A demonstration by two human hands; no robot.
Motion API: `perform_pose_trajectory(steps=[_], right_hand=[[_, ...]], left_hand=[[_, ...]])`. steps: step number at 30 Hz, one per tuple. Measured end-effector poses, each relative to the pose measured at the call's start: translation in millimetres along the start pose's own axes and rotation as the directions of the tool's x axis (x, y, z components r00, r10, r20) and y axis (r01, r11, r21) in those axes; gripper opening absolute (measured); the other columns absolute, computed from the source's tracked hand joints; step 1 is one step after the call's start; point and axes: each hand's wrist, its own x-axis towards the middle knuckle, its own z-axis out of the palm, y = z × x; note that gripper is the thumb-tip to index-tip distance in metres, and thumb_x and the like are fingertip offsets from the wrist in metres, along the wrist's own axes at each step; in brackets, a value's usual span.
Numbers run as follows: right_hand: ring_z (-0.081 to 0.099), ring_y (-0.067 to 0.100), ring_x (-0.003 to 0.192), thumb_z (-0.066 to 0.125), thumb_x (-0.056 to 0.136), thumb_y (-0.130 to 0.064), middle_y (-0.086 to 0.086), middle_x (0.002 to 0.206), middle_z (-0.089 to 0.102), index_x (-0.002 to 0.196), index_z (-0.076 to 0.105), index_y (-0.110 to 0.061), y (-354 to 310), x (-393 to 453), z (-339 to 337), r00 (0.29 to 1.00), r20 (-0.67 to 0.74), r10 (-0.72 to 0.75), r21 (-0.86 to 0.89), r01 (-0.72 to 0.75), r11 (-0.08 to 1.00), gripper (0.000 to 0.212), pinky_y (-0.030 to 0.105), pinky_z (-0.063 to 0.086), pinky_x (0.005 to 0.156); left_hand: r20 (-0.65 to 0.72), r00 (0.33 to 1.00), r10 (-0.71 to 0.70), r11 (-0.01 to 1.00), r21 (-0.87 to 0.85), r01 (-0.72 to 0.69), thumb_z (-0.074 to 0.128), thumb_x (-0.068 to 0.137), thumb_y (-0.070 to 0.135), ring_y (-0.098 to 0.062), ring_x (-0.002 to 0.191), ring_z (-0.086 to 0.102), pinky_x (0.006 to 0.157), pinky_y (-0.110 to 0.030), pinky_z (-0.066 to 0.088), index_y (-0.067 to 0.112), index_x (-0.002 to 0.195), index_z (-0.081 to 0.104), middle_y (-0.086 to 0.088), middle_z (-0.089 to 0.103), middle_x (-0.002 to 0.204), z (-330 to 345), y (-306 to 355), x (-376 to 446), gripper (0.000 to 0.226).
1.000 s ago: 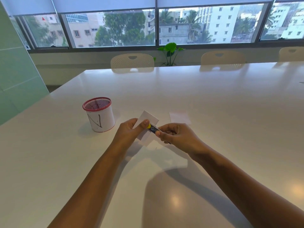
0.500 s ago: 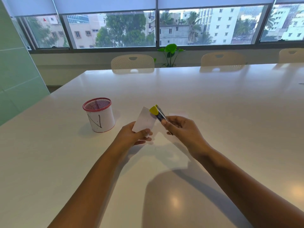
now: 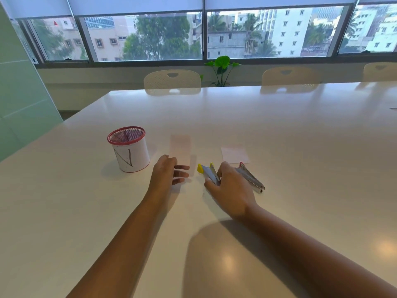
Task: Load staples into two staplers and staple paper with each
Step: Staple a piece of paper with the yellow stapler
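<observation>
A white table (image 3: 279, 130) is seen from above, with two bare forearms reaching in from six o'clock; the left hand (image 3: 165, 173) is laid low over the near end of a blurred slip of paper (image 3: 180, 148), its fingers (image 3: 181, 174) stretched out and slightly apart, pointing toward three o'clock; whether the slip is actually touched cannot be told; the right hand (image 3: 231, 187) is curled around a yellow-tipped stapler (image 3: 207, 172), whose nose points toward eleven o'clock and whose jaws stand apart; a second stapler (image 3: 251, 178), silver with a red tip, is lying on the table just beside that hand at its three o'clock; a second small paper (image 3: 235, 154) is lying flat at twelve o'clock of the right hand; a white cup with a red mesh rim (image 3: 129, 150) is standing upright at ten o'clock of the left hand; pale chairs (image 3: 171, 81) and a green plant (image 3: 222, 67) are ranged along the far edge beneath the windows (image 3: 202, 35).
</observation>
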Motion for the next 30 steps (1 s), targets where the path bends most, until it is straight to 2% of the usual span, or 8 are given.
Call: perform_pose_trajectory(steps=[4,9,13,16,19,24,27,30], right_hand=[[0.046,0.019,0.065,0.049,0.088,-0.034,0.001,0.085,0.051,0.102,0.043,-0.013,-7.2,-2.1,-1.8,0.999,0.043,-0.004,-0.123,0.009,0.992,0.026,0.02,0.022,0.042],[0.048,0.016,0.063,0.048,0.089,-0.039,0.0,0.081,0.05,0.11,0.042,-0.012,-8.2,-2.1,-0.1,0.996,0.089,0.01,-0.193,0.008,0.981,0.034,0.02,0.025,0.041],[0.047,0.021,0.068,0.045,0.089,-0.046,0.002,0.082,0.051,0.112,0.037,-0.011,-6.1,-2.4,1.3,0.992,0.124,0.022,-0.277,0.014,0.961,0.043,0.027,0.032,0.048],[0.058,0.022,0.075,0.043,0.084,-0.064,0.005,0.089,0.06,0.117,0.034,-0.012,-4.0,-2.1,-0.2,0.991,0.132,0.024,-0.276,0.014,0.961,0.062,0.029,0.045,0.055],[0.058,0.019,0.072,0.038,0.085,-0.066,0.001,0.084,0.061,0.116,0.034,-0.015,0.1,-0.7,-7.7,0.988,0.147,0.047,-0.15,-0.025,0.988,0.06,0.027,0.039,0.048],[0.051,0.011,0.064,0.047,0.093,-0.036,-0.007,0.067,0.05,0.116,0.04,-0.023,4.1,9.5,-24.8,0.997,0.076,-0.033,0.173,0.02,0.985,0.028,0.021,0.037,0.054],[0.049,0.002,0.069,0.052,0.092,-0.028,-0.008,0.076,0.049,0.125,0.042,-0.03,0.0,12.9,-30.5,0.998,0.06,-0.034,0.417,0.006,0.909,0.034,0.013,0.035,0.059],[0.049,0.001,0.07,0.053,0.092,-0.028,-0.01,0.08,0.049,0.129,0.04,-0.036,-2.0,12.4,-31.9,0.997,0.03,-0.067,0.487,0.044,0.872,0.04,0.015,0.037,0.066]], left_hand=[[-0.037,0.999,-0.003,0.999,0.052,0.005,0.036,0.094,0.011,-0.018,0.067,0.058,0.063,-0.026,0.049,0.012,0.076,0.043,-0.002,0.062,0.077,0.3,-1.7,2.7,0.019],[-0.043,0.999,-0.004,0.995,0.098,0.008,0.038,0.094,0.012,-0.017,0.067,0.059,0.059,-0.025,0.05,0.017,0.076,0.045,-0.001,0.061,0.074,2.2,-2.9,2.9,0.02],[0.042,0.999,0.027,0.991,0.131,-0.032,0.037,0.096,0.012,-0.014,0.058,0.063,0.057,-0.023,0.056,0.013,0.08,0.046,-0.007,0.063,0.077,3.6,-4.5,4.0,0.018],[0.087,0.995,0.049,0.986,0.157,-0.062,0.036,0.097,0.013,-0.008,0.05,0.063,0.056,-0.021,0.056,0.014,0.079,0.046,-0.009,0.063,0.076,3.8,-5.1,2.1,0.021],[0.114,0.993,0.032,0.992,0.12,-0.046,0.034,0.097,0.011,-0.006,0.045,0.061,0.051,-0.02,0.056,0.009,0.083,0.047,-0.013,0.06,0.074,4.5,-2.4,-1.3,0.019],[0.226,0.973,-0.053,0.994,-0.082,0.073,0.028,0.099,0.014,-0.014,0.04,0.058,0.049,-0.032,0.057,0.005,0.083,0.052,-0.007,0.061,0.05,5.2,2.0,-6.5,0.03],[0.36,0.922,-0.142,0.967,-0.15,0.207,0.03,0.098,0.015,-0.017,0.043,0.057,0.057,-0.04,0.058,0.001,0.083,0.054,-0.01,0.059,0.053,2.3,1.8,-9.1,0.031],[0.491,0.841,-0.226,0.926,-0.162,0.343,0.032,0.097,0.017,-0.02,0.048,0.058,0.07,-0.047,0.056,0.002,0.079,0.054,-0.014,0.057,0.06,-0.4,1.3,-11.6,0.032]])
